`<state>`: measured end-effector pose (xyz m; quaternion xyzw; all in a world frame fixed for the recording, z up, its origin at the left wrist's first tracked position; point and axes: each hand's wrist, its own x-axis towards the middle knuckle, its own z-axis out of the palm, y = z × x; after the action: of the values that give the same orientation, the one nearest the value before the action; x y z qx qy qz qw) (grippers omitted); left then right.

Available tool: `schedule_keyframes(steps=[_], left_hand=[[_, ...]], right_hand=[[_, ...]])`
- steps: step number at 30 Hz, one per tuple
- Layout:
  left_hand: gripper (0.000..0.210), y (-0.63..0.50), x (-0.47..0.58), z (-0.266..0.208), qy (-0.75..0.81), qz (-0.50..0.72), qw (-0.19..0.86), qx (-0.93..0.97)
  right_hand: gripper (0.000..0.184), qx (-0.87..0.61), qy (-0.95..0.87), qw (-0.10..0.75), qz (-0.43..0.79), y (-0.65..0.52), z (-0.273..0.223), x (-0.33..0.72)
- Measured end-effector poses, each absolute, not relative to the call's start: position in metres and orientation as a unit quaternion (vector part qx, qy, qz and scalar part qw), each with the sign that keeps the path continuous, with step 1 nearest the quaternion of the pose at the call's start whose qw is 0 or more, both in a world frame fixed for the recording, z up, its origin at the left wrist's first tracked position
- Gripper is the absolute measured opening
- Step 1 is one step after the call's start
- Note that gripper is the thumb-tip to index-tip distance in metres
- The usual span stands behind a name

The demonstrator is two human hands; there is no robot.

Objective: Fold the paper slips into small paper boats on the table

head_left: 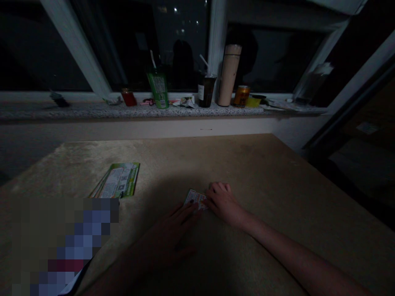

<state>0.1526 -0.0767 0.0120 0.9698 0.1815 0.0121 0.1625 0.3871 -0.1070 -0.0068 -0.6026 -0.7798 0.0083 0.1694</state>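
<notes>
A small printed card [196, 196], mostly white with green and orange print, lies on the table in front of me. My left hand [171, 230] rests in shadow with its fingers stretched out, the tips flat on the card's lower left part. At the card's right end is my right hand [222, 202], its fingers bent and closed over that edge. Both hands hide part of the card, and in the dim light its text cannot be read. To the left, a fanned stack of green and white printed cards [119, 181] lies apart from my hands.
The brown table [247, 164] reaches to the wall under a dark window. A speckled sill [185, 112] there holds a green cup [159, 90], a dark cup with a straw [206, 90], a tall flask [229, 76], an orange can [241, 96] and a red jar [128, 98]. Pixelation covers something bluish at lower left.
</notes>
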Motion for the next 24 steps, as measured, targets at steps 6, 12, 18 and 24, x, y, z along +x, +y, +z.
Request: schedule_keyframes(steps=[6, 12, 18, 24], left_hand=[[0.079, -0.0779, 0.1532, 0.0131, 0.177, 0.012, 0.159, 0.971], [0.08, -0.0805, 0.155, 0.015, 0.18, 0.01, 0.146, 0.973], [0.08, -0.0806, 0.1563, 0.0142, 0.184, 0.006, 0.139, 0.973], [0.08, -0.081, 0.1558, 0.0132, 0.185, 0.014, 0.144, 0.972]], right_hand=[[0.018, -0.603, -0.779, 0.173, 0.011, -0.1073, -0.0065, 0.3878], [0.016, -0.607, -0.774, 0.178, 0.014, -0.1074, -0.0074, 0.3875], [0.013, -0.607, -0.769, 0.195, 0.055, -0.1074, -0.0054, 0.3905], [0.024, -0.606, -0.76, 0.204, 0.115, -0.103, -0.0034, 0.3944]])
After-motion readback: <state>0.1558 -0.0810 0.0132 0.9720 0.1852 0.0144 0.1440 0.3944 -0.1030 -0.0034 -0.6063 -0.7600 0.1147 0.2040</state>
